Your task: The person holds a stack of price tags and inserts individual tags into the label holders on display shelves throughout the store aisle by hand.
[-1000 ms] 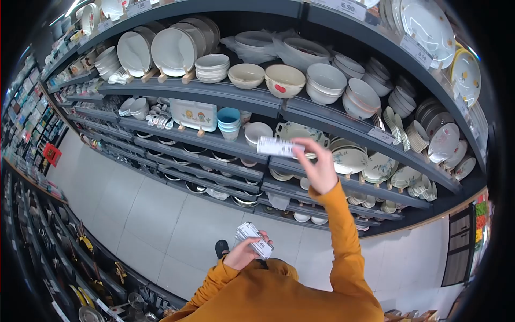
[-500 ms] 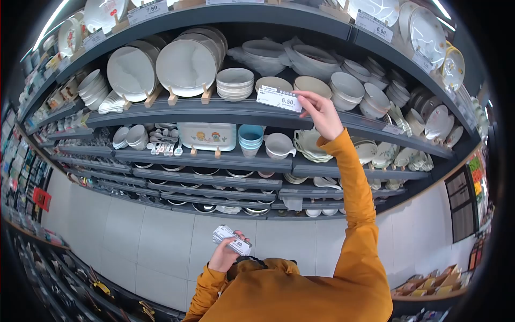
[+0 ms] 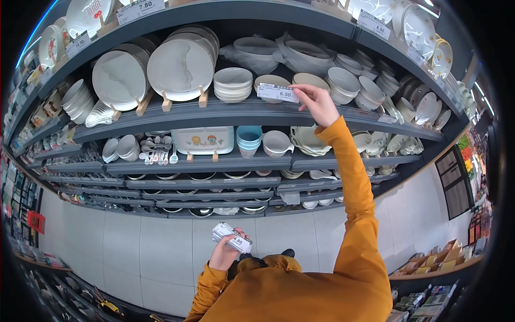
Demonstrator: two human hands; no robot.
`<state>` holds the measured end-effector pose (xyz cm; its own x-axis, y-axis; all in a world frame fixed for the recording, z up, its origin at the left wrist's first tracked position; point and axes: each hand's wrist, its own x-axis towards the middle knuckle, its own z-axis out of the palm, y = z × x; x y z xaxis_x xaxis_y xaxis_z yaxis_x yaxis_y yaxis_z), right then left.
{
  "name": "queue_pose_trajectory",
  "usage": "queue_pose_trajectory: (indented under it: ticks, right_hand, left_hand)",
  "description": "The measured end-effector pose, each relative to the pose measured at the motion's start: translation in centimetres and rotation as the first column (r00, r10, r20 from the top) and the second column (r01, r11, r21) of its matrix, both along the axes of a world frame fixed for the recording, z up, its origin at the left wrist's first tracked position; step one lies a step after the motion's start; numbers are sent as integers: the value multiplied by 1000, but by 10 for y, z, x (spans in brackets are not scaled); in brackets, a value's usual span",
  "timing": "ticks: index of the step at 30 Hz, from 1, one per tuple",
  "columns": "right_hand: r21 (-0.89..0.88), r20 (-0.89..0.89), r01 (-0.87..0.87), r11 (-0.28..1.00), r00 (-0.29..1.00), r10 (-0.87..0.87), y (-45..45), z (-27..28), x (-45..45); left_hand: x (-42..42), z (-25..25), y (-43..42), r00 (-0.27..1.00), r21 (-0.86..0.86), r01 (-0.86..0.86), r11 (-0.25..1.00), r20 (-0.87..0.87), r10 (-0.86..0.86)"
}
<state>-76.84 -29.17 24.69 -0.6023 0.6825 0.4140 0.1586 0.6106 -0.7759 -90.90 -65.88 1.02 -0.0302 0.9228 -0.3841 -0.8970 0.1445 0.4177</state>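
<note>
Between the thumb and fingers of my right hand (image 3: 315, 102) is the right end of a white price tag (image 3: 276, 93) marked 6.50. The tag is at the front edge of the bowl shelf (image 3: 236, 114), in front of a beige bowl (image 3: 272, 81). Whether it touches the shelf rail I cannot tell. Low down, close to my body, my left hand (image 3: 225, 252) is closed around a fanned stack of price tags (image 3: 232, 237), the top one reading 4.80. Stacked white bowls (image 3: 233, 85) stand left of the tag.
Large white plates (image 3: 180, 70) stand on wooden holders to the left. On the shelf below are a cartoon tray (image 3: 204, 140), blue cups (image 3: 249, 140) and a handled bowl (image 3: 277, 143). More price tags (image 3: 374, 24) hang on the upper shelf edge. Pale floor tiles (image 3: 166, 236) lie below.
The view has shifted slightly. My right hand and the 6.50 tag have moved a little left, and the tag is tilted more, its face looking narrower. My left hand still holds its stack.
</note>
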Motion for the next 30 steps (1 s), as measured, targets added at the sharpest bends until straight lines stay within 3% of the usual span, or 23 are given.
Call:
queue_pose_trajectory:
  ticks: [7,10,11,15,21,30]
  right_hand:
    - [-26,-85,50,998,995,-52,4,1,-6]
    - [75,72,-7,997,997,2,7,1,-4]
    - [31,118,-25,999,993,22,7,0,-5]
    - [-22,-6,-37,999,999,37,14,-5,-4]
    - [-148,81,-104,984,990,117,21,-4,3]
    - [-154,74,-112,982,990,124,16,1,4]
  left_hand:
    - [-7,-9,-4,1000,-10,-7,1000,12,7]
    - [-11,-6,-4,1000,-10,-19,1000,3,19]
    - [-11,-4,-3,1000,-19,-26,999,2,26]
    - [-11,-2,-1,999,-11,-37,999,2,37]
    - [-4,-5,5,999,5,-32,999,12,32]
    - [9,-3,12,999,18,-26,999,21,26]
